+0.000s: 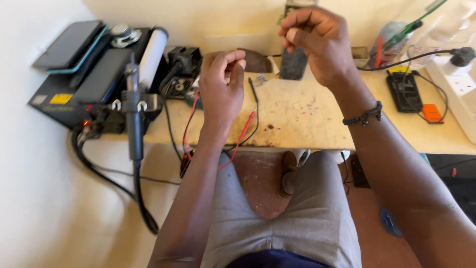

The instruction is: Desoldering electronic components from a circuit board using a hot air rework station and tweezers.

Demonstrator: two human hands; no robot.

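Note:
My left hand is raised over the left part of the worn tabletop, thumb pinched against curled fingertips. I see nothing between them. My right hand is higher and further back, fingers also pinched shut, with no visible object in them; a dark beaded bracelet circles that wrist. Just below the right hand, a dark flat phone-like piece lies on the table. Red and black probe leads run across the table near my left wrist and hang over its front edge.
A black soldering station with a hot-air handle sits at the left edge, cables hanging down. A white power strip, a small black device with an orange tag and a plastic bottle lie at the right.

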